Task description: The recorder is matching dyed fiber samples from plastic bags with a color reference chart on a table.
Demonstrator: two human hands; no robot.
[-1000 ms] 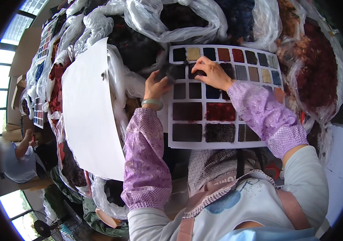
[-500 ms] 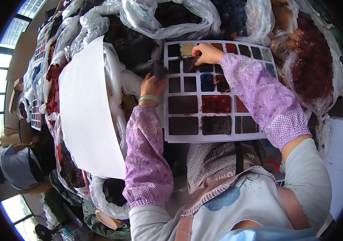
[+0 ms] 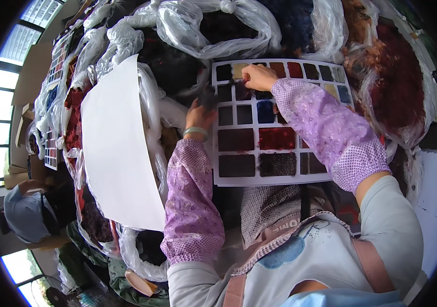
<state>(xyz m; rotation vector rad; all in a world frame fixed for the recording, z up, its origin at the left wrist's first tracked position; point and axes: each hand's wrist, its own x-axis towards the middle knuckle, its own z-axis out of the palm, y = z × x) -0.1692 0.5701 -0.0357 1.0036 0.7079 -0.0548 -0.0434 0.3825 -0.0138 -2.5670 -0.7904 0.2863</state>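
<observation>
A white board [image 3: 236, 181] with rows of cut-out windows lies before me, its windows filled with fuzzy swatches in black, brown, red, blue and beige. Over its upper rows, my right hand [image 3: 260, 78] has its fingertips pinched together at a dark purplish fibre tuft [image 3: 242, 91], which lies in or over a second-row window. Beside the board's left edge is my left hand [image 3: 201, 119], fingers closed on a tuft of dark fibre [image 3: 207, 97] that sticks up past the fingertips. Purple patterned sleeves cover both forearms.
A large blank white sheet [image 3: 121, 148] leans at the left. Clear plastic bags [image 3: 170, 25] of loose fibre surround the board, with dark red fibre [image 3: 400, 77] at the right. Other swatch cards [image 3: 51, 149] stand far left, near a person in light blue [image 3: 27, 212].
The view has shifted slightly, so the board and sheet appear lower and further right. My right fingers stay at the second-row window; my left hand still holds its dark fibre.
</observation>
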